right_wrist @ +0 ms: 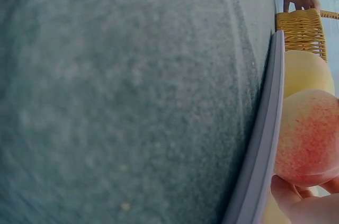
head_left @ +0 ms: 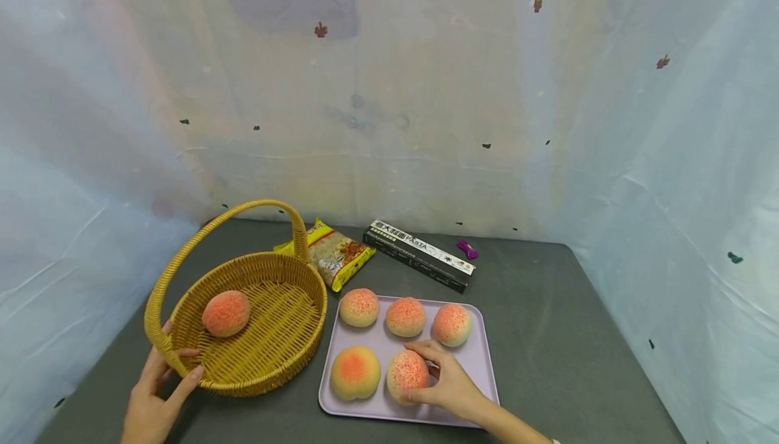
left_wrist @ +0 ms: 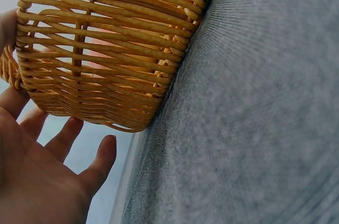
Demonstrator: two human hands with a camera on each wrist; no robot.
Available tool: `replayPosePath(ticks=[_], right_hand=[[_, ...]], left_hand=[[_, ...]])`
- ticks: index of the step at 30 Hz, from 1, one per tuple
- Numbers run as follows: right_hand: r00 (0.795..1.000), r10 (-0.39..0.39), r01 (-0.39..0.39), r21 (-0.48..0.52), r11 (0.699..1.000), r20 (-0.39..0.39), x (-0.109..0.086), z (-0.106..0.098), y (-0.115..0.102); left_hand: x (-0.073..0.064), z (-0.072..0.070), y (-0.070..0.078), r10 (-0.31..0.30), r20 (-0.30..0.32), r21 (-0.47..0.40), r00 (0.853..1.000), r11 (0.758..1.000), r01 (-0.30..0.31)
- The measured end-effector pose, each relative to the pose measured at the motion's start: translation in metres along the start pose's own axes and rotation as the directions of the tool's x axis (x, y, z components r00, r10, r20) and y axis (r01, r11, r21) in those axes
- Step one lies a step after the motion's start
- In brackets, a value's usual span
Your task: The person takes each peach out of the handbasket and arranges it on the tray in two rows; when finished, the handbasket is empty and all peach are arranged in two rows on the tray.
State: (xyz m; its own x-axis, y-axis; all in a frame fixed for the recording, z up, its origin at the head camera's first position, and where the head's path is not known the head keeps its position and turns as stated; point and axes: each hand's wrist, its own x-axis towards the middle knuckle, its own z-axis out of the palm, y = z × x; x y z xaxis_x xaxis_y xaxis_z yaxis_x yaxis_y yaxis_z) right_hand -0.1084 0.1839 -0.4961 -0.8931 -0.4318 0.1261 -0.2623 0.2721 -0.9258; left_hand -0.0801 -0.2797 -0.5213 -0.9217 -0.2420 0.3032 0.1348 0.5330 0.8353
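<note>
A yellow wicker basket (head_left: 255, 383) with an arched handle stands on the left, one pink peach (head_left: 226, 313) lying inside it. My left hand (head_left: 152, 393) grips the basket's rim near the foot of the handle; some of its fingers (left_wrist: 103, 160) spread along the outside wall. On a pale purple tray (head_left: 483, 370) several peaches are set in two rows. At the front row, my right hand (head_left: 453, 383) holds a speckled pink peach (head_left: 406, 376) between thumb and fingers. Beside it sits a yellower peach (head_left: 356, 373) with a red patch. Whether the held peach touches the tray I cannot tell.
Behind the basket lies a yellow food packet (head_left: 337, 255). A black pasta box (head_left: 420, 255) rests slantwise behind the tray, with a small purple wrapped sweet (head_left: 467, 249) near its far end. Patterned curtains (head_left: 389, 92) surround the dark grey table (head_left: 548, 336).
</note>
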Motion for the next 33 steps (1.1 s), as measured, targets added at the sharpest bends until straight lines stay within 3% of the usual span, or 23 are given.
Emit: replayPosePath(ticks=[18, 33], right_hand=[[1.000, -0.008, 0.008, -0.035, 0.999, 0.005, 0.0037, 0.0022, 0.0022], [0.998, -0.060, 0.061, -0.073, 0.995, 0.016, 0.0044, -0.0016, 0.0006]], left_hand=[[0.0005, 0.0007, -0.0003, 0.004, -0.012, 0.016, 1.000, 1.000, -0.004], [0.0006, 0.0013, -0.0004, -0.012, -0.018, 0.033, 1.000, 0.999, 0.013]])
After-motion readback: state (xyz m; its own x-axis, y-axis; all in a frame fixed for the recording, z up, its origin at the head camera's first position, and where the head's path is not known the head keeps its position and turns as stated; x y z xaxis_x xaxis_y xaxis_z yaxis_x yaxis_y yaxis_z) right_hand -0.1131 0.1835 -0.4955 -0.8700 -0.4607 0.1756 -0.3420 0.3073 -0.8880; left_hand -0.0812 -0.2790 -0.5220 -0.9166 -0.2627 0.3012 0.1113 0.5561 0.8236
